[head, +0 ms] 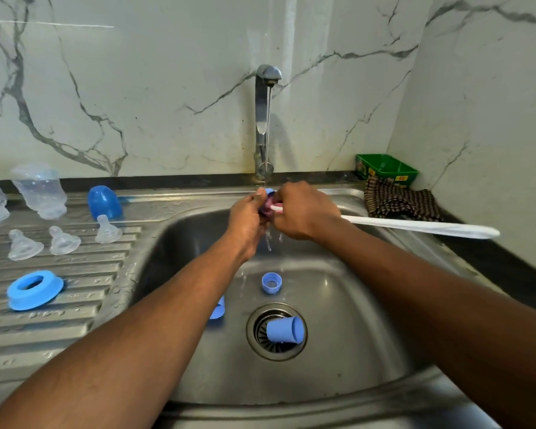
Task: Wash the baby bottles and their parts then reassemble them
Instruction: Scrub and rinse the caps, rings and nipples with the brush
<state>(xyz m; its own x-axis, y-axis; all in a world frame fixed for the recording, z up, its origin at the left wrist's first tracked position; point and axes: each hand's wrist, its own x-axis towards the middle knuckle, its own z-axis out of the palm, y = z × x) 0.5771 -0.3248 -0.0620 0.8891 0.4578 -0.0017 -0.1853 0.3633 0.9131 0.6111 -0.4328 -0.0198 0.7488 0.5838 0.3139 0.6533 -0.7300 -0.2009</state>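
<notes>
Scrubbing a small blue part (pixel 269 191) under the tap (pixel 267 76) is the step in hand, up in the middle of the frame. The left hand (pixel 250 212) is curled round the part and holds it in the thin stream of water. The right hand (pixel 304 212) grips the brush (pixel 421 227), whose long white handle sticks out to the right. The brush head seems to be pushed into the part (it is mostly hidden by fingers, so I cannot tell for sure).

To do this well, I think the part should stay right under the water while the brush turns inside it, so every edge gets rubbed. A firm hold matters, because wet plastic is slippery and could drop into the sink (pixel 369 351).

More waits below: a blue cap (pixel 271 283) in the middle of the sink, a blue cup (pixel 285 329) lying on the drain (pixel 260 331), and another blue piece (pixel 218 309) half hidden by the left arm.

On the table at the left stand two bottles (pixel 41 190), a dome cover (pixel 104 201), three teats (pixel 64 241) and a ring (pixel 34 289).
</notes>
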